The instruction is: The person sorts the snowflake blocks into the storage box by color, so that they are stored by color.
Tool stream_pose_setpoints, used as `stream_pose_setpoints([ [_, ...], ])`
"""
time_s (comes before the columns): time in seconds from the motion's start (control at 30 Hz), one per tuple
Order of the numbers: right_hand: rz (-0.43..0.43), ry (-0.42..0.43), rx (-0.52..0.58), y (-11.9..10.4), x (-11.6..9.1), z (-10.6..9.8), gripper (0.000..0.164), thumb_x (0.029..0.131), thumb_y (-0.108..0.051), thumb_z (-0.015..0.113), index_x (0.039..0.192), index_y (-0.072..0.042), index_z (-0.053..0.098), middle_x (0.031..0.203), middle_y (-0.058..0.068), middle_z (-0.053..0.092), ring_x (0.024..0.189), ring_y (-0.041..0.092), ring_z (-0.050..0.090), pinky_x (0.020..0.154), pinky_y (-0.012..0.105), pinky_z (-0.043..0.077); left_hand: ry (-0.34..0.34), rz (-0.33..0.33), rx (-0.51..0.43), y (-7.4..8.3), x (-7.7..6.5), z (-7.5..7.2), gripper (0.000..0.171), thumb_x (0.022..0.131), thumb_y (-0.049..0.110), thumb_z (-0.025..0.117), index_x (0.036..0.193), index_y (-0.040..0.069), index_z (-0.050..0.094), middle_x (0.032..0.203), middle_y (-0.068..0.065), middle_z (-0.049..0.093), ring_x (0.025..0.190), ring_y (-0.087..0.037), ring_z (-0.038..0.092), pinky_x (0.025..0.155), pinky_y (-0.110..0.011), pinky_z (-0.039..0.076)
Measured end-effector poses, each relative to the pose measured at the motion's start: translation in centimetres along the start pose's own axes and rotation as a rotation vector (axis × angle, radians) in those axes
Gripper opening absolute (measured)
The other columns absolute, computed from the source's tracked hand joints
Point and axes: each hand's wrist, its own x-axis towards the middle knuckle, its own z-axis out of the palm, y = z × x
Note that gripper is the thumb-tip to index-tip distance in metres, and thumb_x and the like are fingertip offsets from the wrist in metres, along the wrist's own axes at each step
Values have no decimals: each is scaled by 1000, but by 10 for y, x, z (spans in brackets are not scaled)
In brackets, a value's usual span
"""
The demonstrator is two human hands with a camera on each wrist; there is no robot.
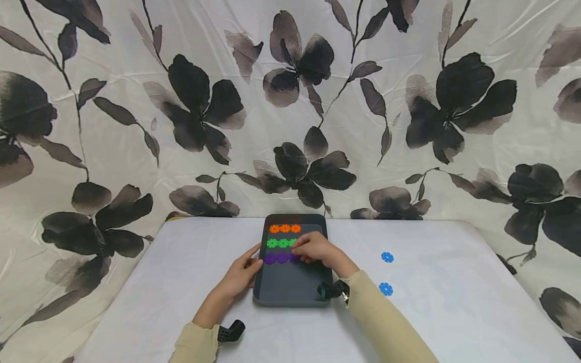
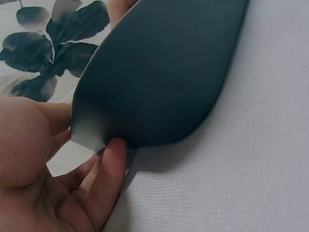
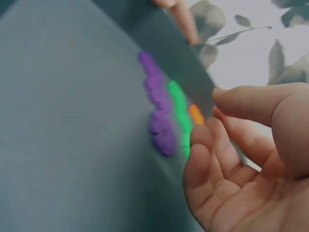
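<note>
My left hand (image 1: 240, 272) grips the left edge of a dark grey tray (image 1: 292, 297); its thumb and fingers hold the rim in the left wrist view. On the tray lie three rows of notched, flower-shaped plastic discs: orange discs (image 1: 284, 229) at the far end, green discs (image 1: 278, 243) below them, then purple discs (image 1: 277, 258). Over the right end of the green and purple rows hovers my right hand (image 1: 316, 249), partly covering them. Its fingers are loosely curled, and nothing shows between thumb and index finger (image 3: 241, 133) in the right wrist view.
Two blue discs (image 1: 387, 273) lie apart on the white tabletop (image 1: 436, 312), right of the tray. A flower-printed cloth (image 1: 363, 131) hangs behind the table. Black wrist cameras (image 1: 231, 331) sit on both wrists.
</note>
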Motion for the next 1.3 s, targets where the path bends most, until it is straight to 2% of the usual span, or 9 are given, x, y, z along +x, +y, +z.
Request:
stream_pose_setpoints([
  [0.17,-3,-25,-13,-12,-15,-17,27,92,-17,68,112,0,69,95,7,65,72,20,61,66,33,52,-6,1,11,0,0,0,53,100,21,56,150,24,39,109,-12,51,89,-24,50,62,-35,51],
  [0.27,-4,-26,-29,-17,-26,-29,26,93,-21,67,112,-4,70,99,5,64,75,19,61,69,33,51,-7,-8,17,-1,0,1,53,100,21,56,150,24,39,109,-12,51,90,-24,50,62,-34,50],
  [0.4,-14,-15,-28,-21,-44,-47,21,93,-21,66,109,-8,71,99,8,64,77,22,60,72,38,51,-5,-9,22,-2,-1,1,53,100,21,56,150,25,39,110,-13,52,91,-24,50,63,-34,50],
  [0.53,-7,14,-52,-22,-64,-69,20,94,-21,65,109,-8,70,96,9,64,78,25,60,73,42,50,-2,-4,19,-3,-1,1,53,100,21,56,150,25,39,109,-13,52,91,-24,49,64,-34,50],
  [0.8,13,77,-120,-13,-97,-113,23,95,-21,65,111,-5,68,92,7,62,80,27,59,71,37,49,4,-4,45,-5,2,-1,53,100,24,56,150,28,39,113,-13,53,92,-24,50,65,-35,51],
  [1.07,88,155,-141,19,-120,-145,27,96,-22,63,112,-1,66,96,11,63,85,33,59,75,40,49,16,-15,62,-4,2,-2,53,101,23,55,151,27,38,113,-13,53,93,-24,49,65,-34,50],
  [1.2,130,187,-158,40,-133,-147,30,96,-22,63,114,2,64,101,15,64,81,28,58,72,36,48,11,-17,49,-2,1,0,53,100,23,55,151,26,38,112,-13,52,93,-24,49,65,-33,50],
  [1.3,158,214,-178,56,-142,-143,30,95,-20,64,113,3,64,98,14,64,77,23,56,69,35,48,12,-15,45,-2,1,0,53,100,23,56,150,26,39,112,-13,53,93,-23,49,65,-33,50],
])
